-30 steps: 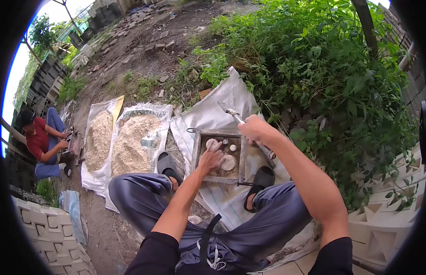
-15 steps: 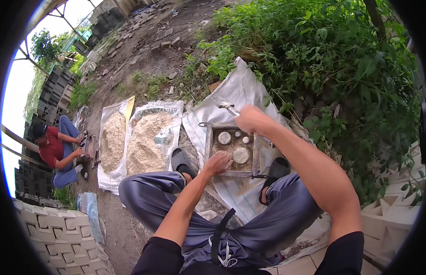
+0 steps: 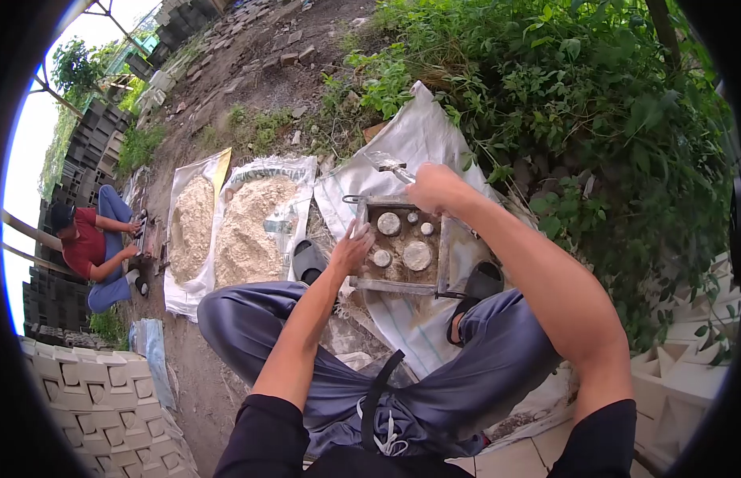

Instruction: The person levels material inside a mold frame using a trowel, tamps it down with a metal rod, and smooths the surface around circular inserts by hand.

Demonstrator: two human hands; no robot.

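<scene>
Between my feet a square frame mold (image 3: 398,285) lies on a white sack (image 3: 422,131). Inside it are several round pale discs of different sizes, among them a large one (image 3: 416,255) and a smaller one (image 3: 389,224). My left hand (image 3: 353,247) rests at the frame's left edge with its fingers apart, holding nothing. Above the frame's upper right corner, my right hand (image 3: 435,190) is closed around the handle of a trowel (image 3: 389,164), whose blade points up and left, over the sack.
Two sacks with pale powder, one (image 3: 255,239) beside the other (image 3: 193,223), lie left of the mold. A co-worker (image 3: 87,247) sits farther left. Patterned blocks (image 3: 99,390) stand at lower left; dense plants (image 3: 577,119) grow at right. My sandals (image 3: 483,283) flank the frame.
My left hand has moved off the discs to the frame's left edge, uncovering a small disc at the lower left. My right hand still holds the trowel. The view has shifted slightly.
</scene>
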